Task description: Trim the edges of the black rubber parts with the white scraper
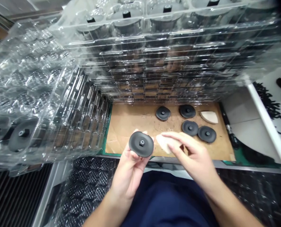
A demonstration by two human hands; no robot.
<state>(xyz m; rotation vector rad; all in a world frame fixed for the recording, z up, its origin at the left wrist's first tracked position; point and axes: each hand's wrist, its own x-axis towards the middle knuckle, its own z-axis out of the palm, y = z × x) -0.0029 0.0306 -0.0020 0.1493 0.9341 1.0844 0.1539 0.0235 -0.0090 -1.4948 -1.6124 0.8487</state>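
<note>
My left hand [133,167] is closed around the edge of a black rounded disc [137,148], which has a small raised post with a hole at its middle. Its dished face is turned up toward me. Just to the right, my right hand [192,154] pinches a pale, cream-coloured flat pad [163,143] between thumb and fingers. The pad is beside the disc, with a small gap between them. Beyond my right hand, several like discs lie on the brown cardboard [126,119], among them one black disc [163,113] set apart on the left.
A wooden-edged cream block [209,117] lies at the cardboard's right. Tall stacks of clear plastic trays [152,60] rise behind, and more clear trays [43,94] stand on the left, some holding black discs. A white bin wall [268,123] borders the right, with small black parts [269,101] past it.
</note>
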